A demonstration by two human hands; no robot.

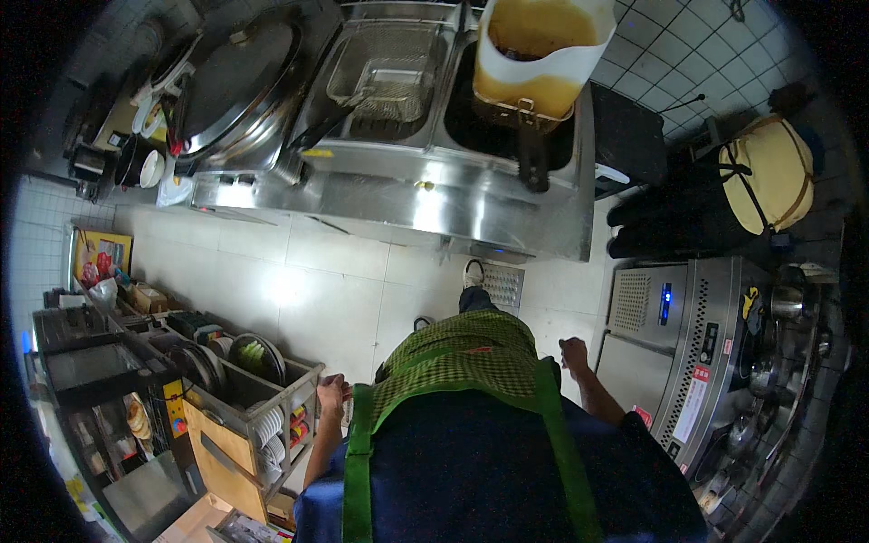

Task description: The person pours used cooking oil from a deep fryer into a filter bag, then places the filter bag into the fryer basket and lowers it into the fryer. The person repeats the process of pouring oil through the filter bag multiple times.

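My left hand (333, 392) hangs beside my apron with its fingers curled in, close to the corner of a metal shelf unit (305, 373). On the other side my right hand (574, 356) is loosely closed, apart from the steel refrigerated counter (645, 366). Nothing shows in either hand. Ahead stands a stainless-steel two-well deep fryer (380, 193). A wire fry basket (387, 75) sits at its left well. Over the right well, a large white plastic container (543, 61), stained with brown oil, rests at a second basket with a dark handle (533, 153).
A round griddle with a dark lid (237, 75) stands left of the fryer. Another person in dark trousers (672, 210) is at the right. Plates (268, 427) and pan lids fill the left shelves. A metal floor drain cover (502, 285) lies by my foot.
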